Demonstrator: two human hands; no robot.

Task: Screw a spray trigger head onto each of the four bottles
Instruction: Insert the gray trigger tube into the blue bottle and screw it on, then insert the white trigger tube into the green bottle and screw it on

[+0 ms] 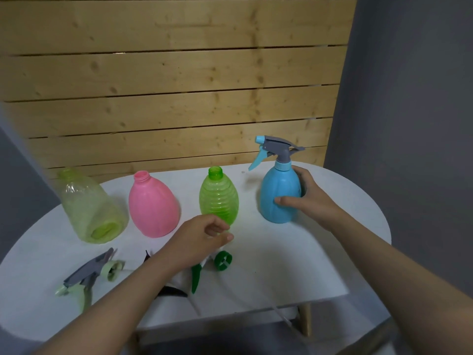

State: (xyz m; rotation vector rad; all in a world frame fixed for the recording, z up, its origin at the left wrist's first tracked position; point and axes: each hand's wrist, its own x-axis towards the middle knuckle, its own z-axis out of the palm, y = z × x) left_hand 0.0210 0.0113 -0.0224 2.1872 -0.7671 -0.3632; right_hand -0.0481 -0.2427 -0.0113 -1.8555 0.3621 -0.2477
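Blue bottle (280, 193), trigger head (275, 149) fitted, upright at the bench's (294, 265) right; right hand (307, 198) fingers wrap it. Left hand (202, 237), fingers loosely curled and empty, hides part of the green-white trigger head (204, 267). Pink bottle (152, 206) and green bottle (218, 198) stand uncapped; pale bottle (89, 208) blurred.

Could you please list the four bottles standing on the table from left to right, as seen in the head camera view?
Pale yellow-green bottle → pink bottle → bright green ribbed bottle → blue bottle, which has its spray head fitted.

left hand (204, 238) loosely curled, right hand (304, 198) gripping
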